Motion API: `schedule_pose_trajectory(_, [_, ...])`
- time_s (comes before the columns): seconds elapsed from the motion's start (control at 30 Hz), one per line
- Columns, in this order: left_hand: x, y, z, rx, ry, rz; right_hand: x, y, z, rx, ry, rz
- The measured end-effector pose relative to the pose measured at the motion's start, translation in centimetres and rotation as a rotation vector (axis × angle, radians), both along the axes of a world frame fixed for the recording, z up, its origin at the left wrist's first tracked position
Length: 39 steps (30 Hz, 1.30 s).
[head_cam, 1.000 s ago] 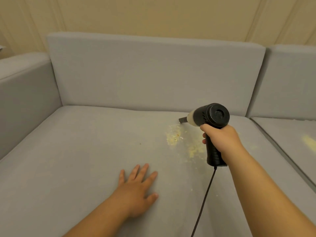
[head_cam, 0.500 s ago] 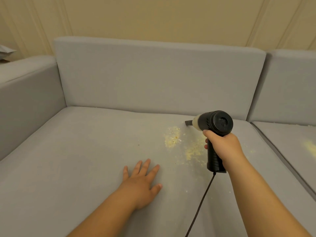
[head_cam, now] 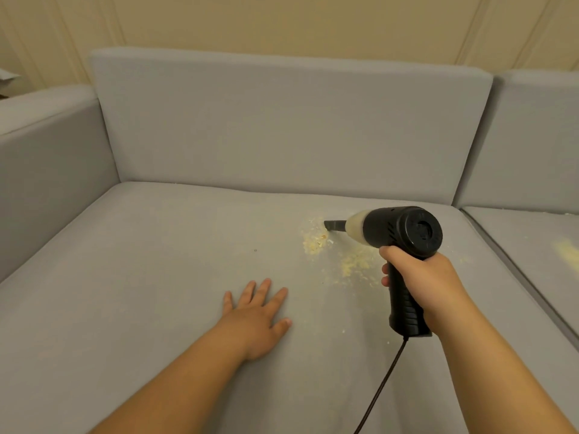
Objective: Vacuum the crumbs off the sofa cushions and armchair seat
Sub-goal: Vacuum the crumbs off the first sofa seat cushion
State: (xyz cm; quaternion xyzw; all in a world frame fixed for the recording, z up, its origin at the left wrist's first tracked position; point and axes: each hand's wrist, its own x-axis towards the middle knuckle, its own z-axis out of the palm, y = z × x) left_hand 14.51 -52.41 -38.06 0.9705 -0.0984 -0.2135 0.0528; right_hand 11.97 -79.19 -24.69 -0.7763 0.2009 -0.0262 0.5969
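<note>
Step in hand: crumb pickup on the wide grey fabric seat cushion, by my reading early in the task. Your right hand wraps its fingers round the ribbed grip of the black pistol-shaped handheld vacuum with the cream collar; its narrow dark nozzle points left and sits at the right edge of the pale yellow crumb patch, whether touching the fabric you cannot tell from here. Second item: a looser scatter of yellow crumbs lies between that patch and your grip hand, just under the vacuum body. Your left hand lies flat on the cushion, fingers spread and straight, well left of the crumbs and holding nothing. Next move, as judged: draw the nozzle slowly across the first patch, then back toward you over the scatter, tip kept low. Edges: the upright grey back cushion stands close behind the nozzle, so forward room is short; the dark seam to the neighbouring grey seat cushion runs just right of your wrist, and a further yellowish smear waits there. Open room lies leftward. The thin black cord trails toward you; keep it from dragging through the crumbs.
</note>
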Motion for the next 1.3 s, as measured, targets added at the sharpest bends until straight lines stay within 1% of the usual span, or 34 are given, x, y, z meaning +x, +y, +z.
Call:
schedule_pose_trajectory(0.1, [-0.1,0.3,-0.1,-0.006,-0.002,-0.005,-1.0,0.5,-0.5,-0.009,-0.014,-0.022])
schedule_pose_trajectory(0.23, [-0.1,0.5,-0.2,-0.008,-0.007,-0.014,-0.1,1.0,-0.6,0.019,-0.043,-0.049])
schedule_pose_trajectory(0.37, [0.1,0.4,-0.3,-0.003,-0.003,-0.014,1.4,1.7,-0.7,0.050,-0.047,0.002])
schedule_pose_trajectory(0.47, [0.1,0.6,-0.3,-0.009,-0.003,-0.015,1.6,2.0,-1.0,0.021,-0.049,0.017])
schedule_pose_trajectory(0.6, [0.0,0.6,-0.3,-0.010,-0.001,-0.017,1.3,1.8,-1.1,-0.019,-0.079,-0.040])
schedule_pose_trajectory(0.8, [0.0,0.6,-0.2,-0.009,0.003,-0.021,0.7,1.7,-0.8,-0.037,-0.051,0.023])
schedule_pose_trajectory(0.97, [0.0,0.7,-0.2,-0.015,0.004,-0.018,0.0,1.4,-0.6,-0.076,-0.076,-0.033])
schedule_pose_trajectory(1.1, [-0.1,0.6,-0.1,-0.010,0.011,-0.016,-0.4,1.1,-0.5,-0.055,-0.044,0.006])
schedule_pose_trajectory(1.3, [0.0,0.6,-0.3,-0.005,0.001,-0.015,0.2,2.0,-0.8,-0.021,-0.042,0.008])
